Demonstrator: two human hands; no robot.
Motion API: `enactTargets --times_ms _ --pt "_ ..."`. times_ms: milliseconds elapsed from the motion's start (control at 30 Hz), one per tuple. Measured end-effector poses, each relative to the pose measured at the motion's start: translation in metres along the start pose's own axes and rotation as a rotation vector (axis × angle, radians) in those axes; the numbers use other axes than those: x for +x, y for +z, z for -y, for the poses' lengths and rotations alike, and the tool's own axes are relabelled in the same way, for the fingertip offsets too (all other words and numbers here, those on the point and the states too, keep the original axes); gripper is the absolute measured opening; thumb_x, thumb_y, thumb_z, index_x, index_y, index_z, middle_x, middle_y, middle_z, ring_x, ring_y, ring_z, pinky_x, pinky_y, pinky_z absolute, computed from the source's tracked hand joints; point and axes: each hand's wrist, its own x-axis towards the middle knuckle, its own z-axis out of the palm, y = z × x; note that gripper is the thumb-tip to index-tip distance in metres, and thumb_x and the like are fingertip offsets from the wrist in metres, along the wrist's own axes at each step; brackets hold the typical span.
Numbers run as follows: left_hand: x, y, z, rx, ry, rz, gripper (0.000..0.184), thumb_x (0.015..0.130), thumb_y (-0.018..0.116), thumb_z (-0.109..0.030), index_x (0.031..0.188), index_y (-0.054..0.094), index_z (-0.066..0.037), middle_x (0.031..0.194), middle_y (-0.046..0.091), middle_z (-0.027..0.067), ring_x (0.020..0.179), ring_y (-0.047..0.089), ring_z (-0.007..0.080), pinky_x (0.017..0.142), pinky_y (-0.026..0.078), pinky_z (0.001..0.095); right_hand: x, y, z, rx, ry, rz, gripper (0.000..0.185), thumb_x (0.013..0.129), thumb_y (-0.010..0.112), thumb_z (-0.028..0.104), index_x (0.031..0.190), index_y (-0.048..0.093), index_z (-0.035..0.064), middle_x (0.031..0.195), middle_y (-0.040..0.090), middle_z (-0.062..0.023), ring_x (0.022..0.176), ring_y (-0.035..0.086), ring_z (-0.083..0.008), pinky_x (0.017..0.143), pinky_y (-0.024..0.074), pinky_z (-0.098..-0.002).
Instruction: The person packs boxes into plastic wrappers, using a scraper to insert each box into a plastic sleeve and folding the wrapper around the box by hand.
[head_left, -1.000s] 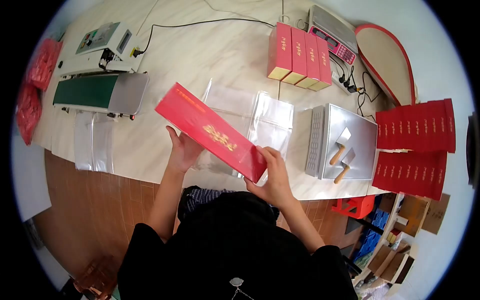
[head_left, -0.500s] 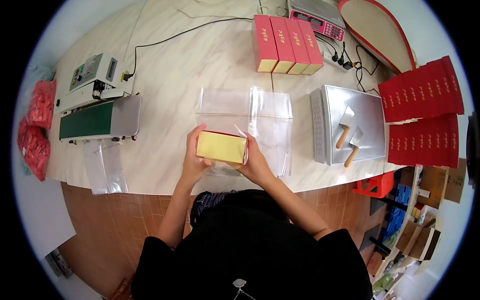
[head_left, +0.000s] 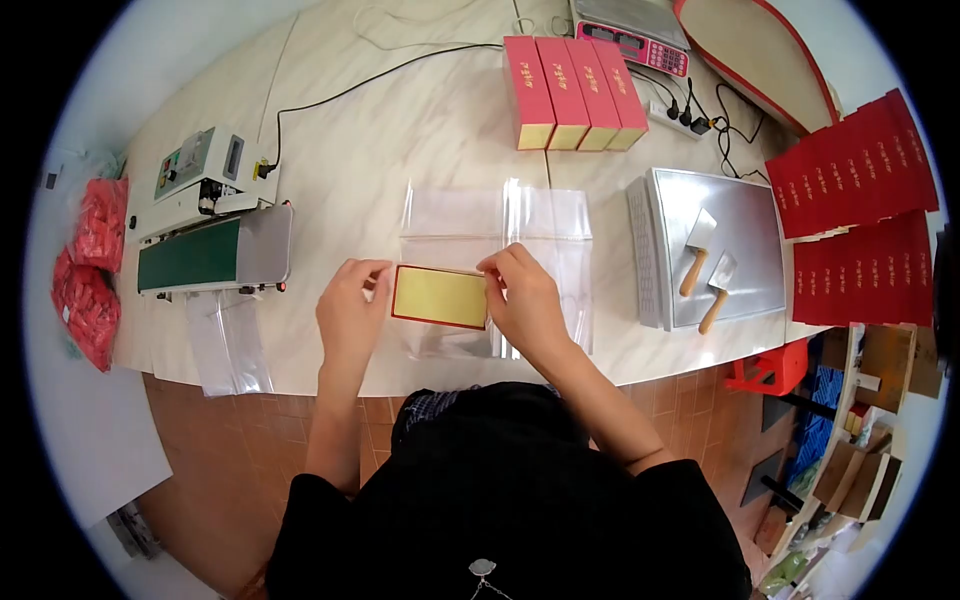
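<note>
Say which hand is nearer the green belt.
Left. The left hand is right of the green belt, apart from it; the right hand is farther right, past the red-and-yellow box.

1. Central box (head_left: 440, 298): face was yellow, edged in red.
2. Box row (head_left: 565, 95), 1 o'clock: was pinkish red with gold lettering and yellow ends.
3. Conveyor belt (head_left: 188, 255), 9 o'clock: was green.
4. Tabletop (head_left: 340, 150): was cream, faintly veined.
</note>
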Motion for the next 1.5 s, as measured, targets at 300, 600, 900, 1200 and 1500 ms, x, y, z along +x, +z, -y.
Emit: enactTargets --times_ms 300,600,900,1200,1500 --pt "0.012 0.000 -0.010 0.107 0.160 -0.084 0.009 0.088 0.066 -0.014 0.092 0.070 -0.006 0.085 0.066 0.0066 0.074 0.063 0.0251 0.067 0.048 0.0340 -0.019 -0.101 -0.039 -0.012 0.169 -0.365 0.014 0.082 0.061 -0.004 0.094 0.063 0.0028 0.085 0.061 -0.0121 0.069 0.061 -0.0249 0.060 0.0495 -0.0341" --pt "0.025 0.028 -0.066 0.229 0.704 0.227 0.017 0.080 0.068 -0.005 0.096 0.070 -0.007 0.120 0.062 0.0080 0.118 0.056 0.0288 0.103 0.039 0.0449 -0.099 -0.212 -0.196 -0.900 0.761 -0.597 0.033 0.092 0.060 0.031 0.108 0.059 0.0030 0.103 0.064 -0.0168 0.099 0.061 -0.0342 0.083 0.0486 -0.0459" --pt "0.010 0.019 -0.065 0.057 0.299 -0.048 0.004 0.088 0.065 -0.005 0.091 0.064 -0.002 0.084 0.063 0.0088 0.081 0.061 0.0239 0.074 0.049 0.0332 -0.116 -0.209 -0.239 -0.881 0.947 -0.530 0.032 0.091 0.060 0.033 0.103 0.060 0.0034 0.096 0.067 -0.0156 0.093 0.063 -0.0340 0.076 0.0528 -0.0468" --pt "-0.024 0.047 -0.099 0.163 0.145 0.077 0.016 0.090 0.067 -0.019 0.090 0.061 -0.004 0.095 0.062 0.0080 0.089 0.059 0.0202 0.074 0.049 0.0323 -0.106 -0.203 -0.240 -0.681 1.055 -0.639 0.029 0.095 0.056 0.028 0.102 0.057 0.0001 0.094 0.067 -0.0179 0.087 0.064 -0.0371 0.072 0.0519 -0.0469" --pt "-0.029 0.058 -0.099 0.195 0.058 0.016 0.017 0.088 0.070 -0.016 0.087 0.060 -0.002 0.098 0.064 0.0081 0.091 0.062 0.0222 0.074 0.051 0.0331 -0.082 -0.171 -0.160 -0.015 0.502 -0.452 0.023 0.101 0.053 0.020 0.112 0.056 0.0005 0.093 0.064 -0.0160 0.081 0.062 -0.0274 0.074 0.0490 -0.0351"
